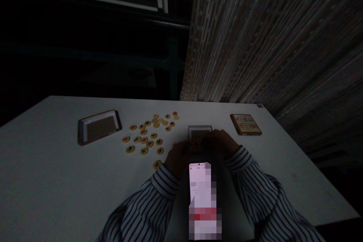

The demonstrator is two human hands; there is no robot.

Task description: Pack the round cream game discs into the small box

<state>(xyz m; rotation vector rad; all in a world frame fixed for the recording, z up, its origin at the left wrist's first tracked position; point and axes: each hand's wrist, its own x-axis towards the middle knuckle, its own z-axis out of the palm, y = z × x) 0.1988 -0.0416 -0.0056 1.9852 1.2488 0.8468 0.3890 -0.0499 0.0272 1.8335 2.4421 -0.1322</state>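
Observation:
Both my hands are at a small open box (200, 127) with a pale rim. Several round Chinese chess pieces (196, 144) show at its near end, between my hands. My left hand (179, 155) is curled at the box's left side, its fingertips lost in the dark. At the right side, my right hand (222, 140) has bent fingers close to the rim. What either hand grips is too dark to make out. Left of the box lie many loose chess pieces (144, 140) with red or black characters, some plain side up.
A lit phone (200, 181) with a timer lies between my forearms, partly pixelated. An open shallow box lid (100, 125) lies at left on the white table (70, 181). A closed patterned box (246, 124) sits at right. A string curtain (241, 38) hangs behind the table.

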